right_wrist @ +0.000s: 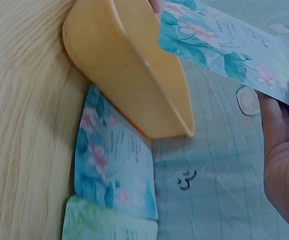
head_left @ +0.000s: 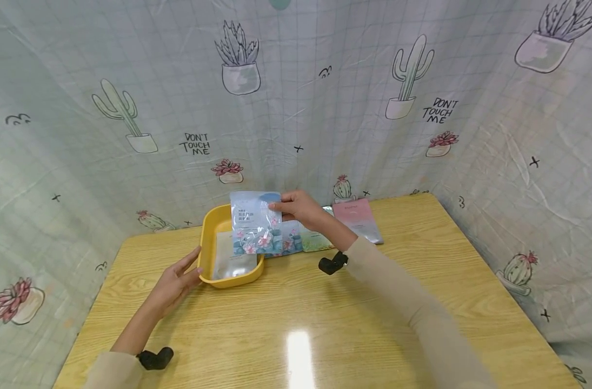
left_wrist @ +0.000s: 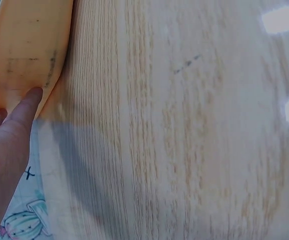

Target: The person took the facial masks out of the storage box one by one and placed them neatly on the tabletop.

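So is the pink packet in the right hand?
No, the right hand holds a blue packet, and the pink packet lies on the table.

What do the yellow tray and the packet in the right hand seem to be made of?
Yellow tray: probably plastic, smooth with a soft sheen; the rounded corners look moulded. Packet: perhaps plastic or foil film, glossy; it is thin and catches light.

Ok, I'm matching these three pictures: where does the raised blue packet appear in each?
Head: just left of centre, the raised blue packet in the right hand, overlapping the yellow bin.
Left wrist: not in it.
Right wrist: upper right.
Shared landmark: the yellow bin, visible in all three.
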A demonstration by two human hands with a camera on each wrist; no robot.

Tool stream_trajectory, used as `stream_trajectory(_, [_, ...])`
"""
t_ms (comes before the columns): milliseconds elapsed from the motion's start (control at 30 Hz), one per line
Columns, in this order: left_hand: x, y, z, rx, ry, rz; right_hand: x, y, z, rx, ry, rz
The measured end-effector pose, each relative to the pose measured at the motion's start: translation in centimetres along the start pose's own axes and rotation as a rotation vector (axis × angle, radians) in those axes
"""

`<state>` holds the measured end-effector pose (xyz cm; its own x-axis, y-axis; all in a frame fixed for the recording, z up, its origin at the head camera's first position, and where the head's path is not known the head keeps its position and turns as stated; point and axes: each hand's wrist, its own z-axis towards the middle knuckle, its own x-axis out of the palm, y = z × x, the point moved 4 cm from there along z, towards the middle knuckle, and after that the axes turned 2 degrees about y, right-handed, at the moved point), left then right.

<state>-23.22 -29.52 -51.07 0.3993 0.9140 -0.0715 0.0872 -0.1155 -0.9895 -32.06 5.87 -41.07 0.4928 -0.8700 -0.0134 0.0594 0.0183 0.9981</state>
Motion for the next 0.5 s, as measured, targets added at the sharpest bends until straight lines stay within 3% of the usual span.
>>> stream_trajectory(233, [0.1,-0.2,0.1,0.012,0.007,0.027,-2.5,-0.5,-2.1,0.009,-0.016,0.01])
stream_trajectory(500, [0.1,0.0,0.0,0.016,-0.008,0.009,-4.4,-3.0,-5.4,0.136,-0.051,-0.068])
